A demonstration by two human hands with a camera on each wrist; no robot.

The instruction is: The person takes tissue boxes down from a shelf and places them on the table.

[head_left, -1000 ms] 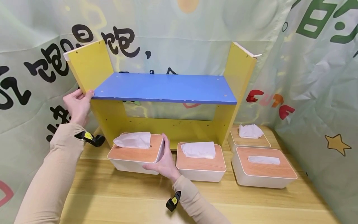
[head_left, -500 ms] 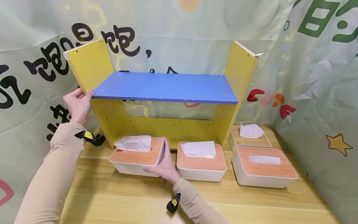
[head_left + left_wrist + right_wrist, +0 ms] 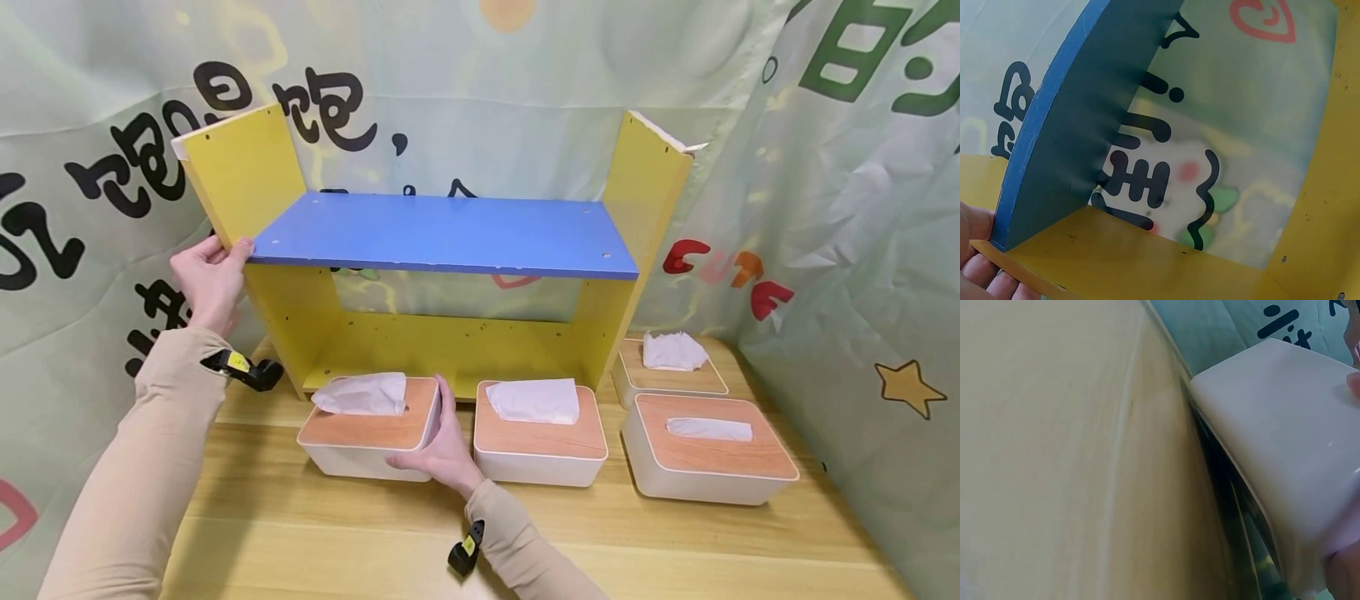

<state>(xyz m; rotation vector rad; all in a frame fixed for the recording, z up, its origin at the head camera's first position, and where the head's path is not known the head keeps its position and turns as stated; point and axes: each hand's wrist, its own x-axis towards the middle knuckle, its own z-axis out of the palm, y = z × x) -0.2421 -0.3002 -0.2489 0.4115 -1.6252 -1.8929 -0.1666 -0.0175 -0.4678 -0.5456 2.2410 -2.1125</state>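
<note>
My left hand (image 3: pixel 210 285) grips the front edge of the shelf's left side panel, thumb at the corner of the blue board (image 3: pixel 442 233). In the left wrist view, its fingertips (image 3: pixel 1000 284) curl around the yellow panel (image 3: pixel 1110 256). My right hand (image 3: pixel 444 446) holds a white tissue box (image 3: pixel 360 460) by its right end, thumb on the front and fingers along the side. The box has a wood-look lid with a tissue sticking out, and sits before the shelf's lower left. The right wrist view shows the box's white wall (image 3: pixel 1272 425) close over the table.
A second tissue box (image 3: pixel 540 467) stands just right of my right hand. Two more, a front one (image 3: pixel 712 483) and a back one (image 3: pixel 626 379), are at the right of the wooden table (image 3: pixel 337 542). Printed cloth (image 3: pixel 480 83) hangs behind and at both sides.
The held tissue box has moved slightly toward me and right, away from the shelf, showing more of the lower board. My left hand keeps its place on the shelf.
</note>
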